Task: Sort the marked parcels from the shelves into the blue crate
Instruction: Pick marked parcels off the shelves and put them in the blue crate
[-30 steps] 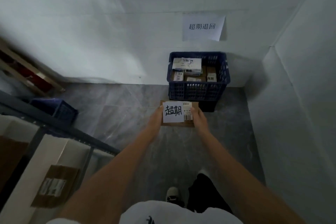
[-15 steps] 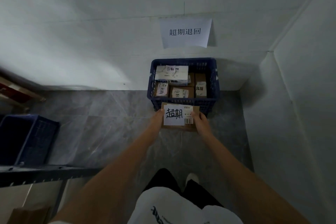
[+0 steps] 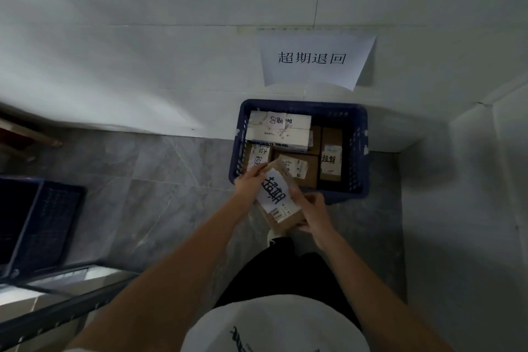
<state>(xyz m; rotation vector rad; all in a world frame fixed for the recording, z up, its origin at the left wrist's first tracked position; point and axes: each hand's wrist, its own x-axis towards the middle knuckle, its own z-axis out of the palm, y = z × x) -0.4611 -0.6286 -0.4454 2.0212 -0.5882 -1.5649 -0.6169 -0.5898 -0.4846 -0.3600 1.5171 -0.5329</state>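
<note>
I hold a small brown cardboard parcel [image 3: 281,203] with a white hand-written label, turned on a slant, at the near rim of the blue crate [image 3: 361,151]. My left hand [image 3: 250,183] grips its upper left end. My right hand [image 3: 313,211] grips its lower right side. The crate stands on the floor against the wall and holds several labelled parcels, among them a white box [image 3: 278,130] and a brown box [image 3: 331,157] standing at the right.
A paper sign [image 3: 314,60] hangs on the white wall above the crate. A wall corner [image 3: 457,180] closes the right side. A second blue crate [image 3: 37,223] and a dark shelf rail [image 3: 57,314] lie at the left. Grey floor tiles [image 3: 160,174] lie between.
I have come closer to the crate. The parcel, held level before, has turned on a slant with one end over the crate's near rim.
</note>
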